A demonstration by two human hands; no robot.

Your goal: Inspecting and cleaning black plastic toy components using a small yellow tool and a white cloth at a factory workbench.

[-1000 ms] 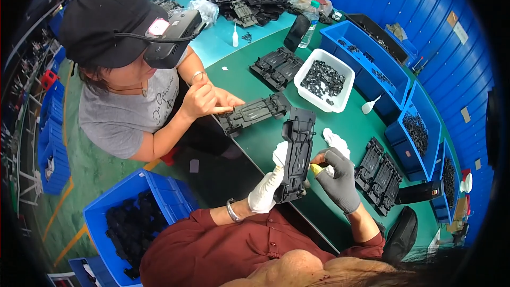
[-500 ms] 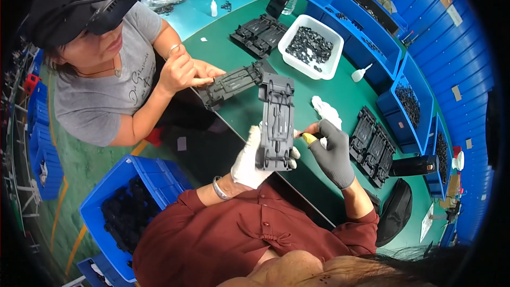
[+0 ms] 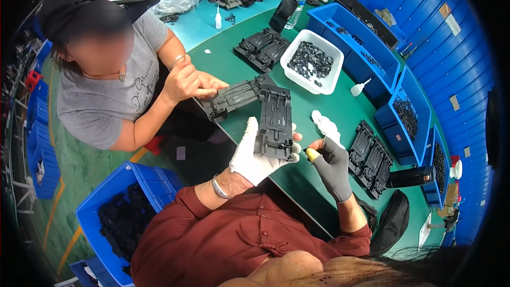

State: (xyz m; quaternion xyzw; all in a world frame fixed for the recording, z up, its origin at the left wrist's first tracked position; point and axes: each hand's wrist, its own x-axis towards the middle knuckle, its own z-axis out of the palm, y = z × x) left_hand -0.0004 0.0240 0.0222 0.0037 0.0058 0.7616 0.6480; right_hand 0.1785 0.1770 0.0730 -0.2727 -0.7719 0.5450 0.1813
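Note:
My left hand (image 3: 258,155), in a white glove, grips a black moulded plastic frame (image 3: 275,119) by its near end, thumb along the left edge and fingers under and round the right. The frame is held up above the table edge, showing its ribbed face. Just right of its near end is my right hand (image 3: 332,167), in a grey glove with bare fingertips and a yellow wrap on one finger. Its thumb and fingers are pinched together; a tiny dark bit shows at the tips, too small to name. Two similar black frames (image 3: 370,159) lie side by side to its right.
At left a co-worker's hands (image 3: 186,81) hold another black frame (image 3: 234,97). A white tub of small black parts (image 3: 295,76), a dropper bottle (image 3: 359,87), a crumpled white cloth (image 3: 325,126) and blue bins (image 3: 390,137) stand on the green table. A blue crate (image 3: 87,210) stands lower left.
The frame in my left hand has tilted and looks shorter. My right hand's fingertips have come away from its side toward its near end. The whole view has shifted slightly.

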